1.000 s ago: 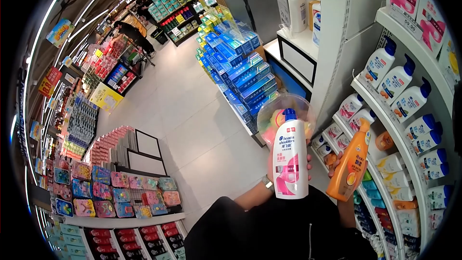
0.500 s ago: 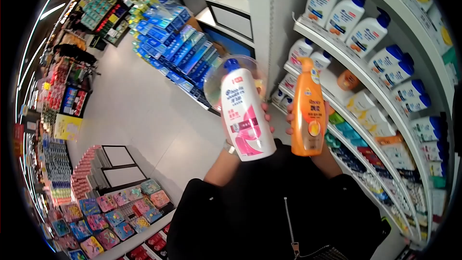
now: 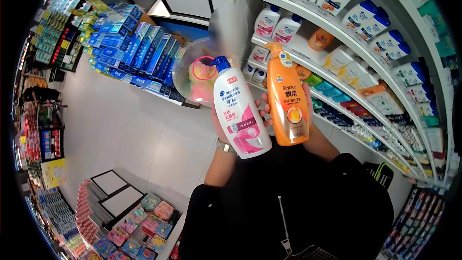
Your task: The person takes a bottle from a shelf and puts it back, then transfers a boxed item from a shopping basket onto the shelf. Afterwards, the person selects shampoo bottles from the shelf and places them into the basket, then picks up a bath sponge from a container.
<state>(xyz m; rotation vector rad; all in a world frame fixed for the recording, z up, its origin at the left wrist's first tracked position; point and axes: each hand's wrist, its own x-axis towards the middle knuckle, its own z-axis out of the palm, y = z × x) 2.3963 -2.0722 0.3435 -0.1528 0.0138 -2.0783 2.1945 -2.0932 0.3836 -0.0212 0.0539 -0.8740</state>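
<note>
My left hand (image 3: pixel 217 121) is wrapped round a white Head & Shoulders shampoo bottle (image 3: pixel 239 110) with a blue pump top and a pink label design. In my right hand (image 3: pixel 306 97) is an orange Rejoice shampoo bottle (image 3: pixel 288 97) with an orange pump top. Both bottles lean back with their labels facing me, side by side in front of my chest. Fingertips of both hands show between them, while the palms are hidden behind the bottles.
Curved white shelves (image 3: pixel 308 5) at the right hold several rows of bottles and tubes. Ahead on the left stands a display of blue boxes (image 3: pixel 139 43), with a clear round bin (image 3: pixel 185 70) of colourful items beside it. Packaged goods (image 3: pixel 144 226) sit at the lower left.
My view has turned, so shelves and displays shift left in the picture. Both bottles have come closer together, the orange one moving left and slightly up; both stay held.
</note>
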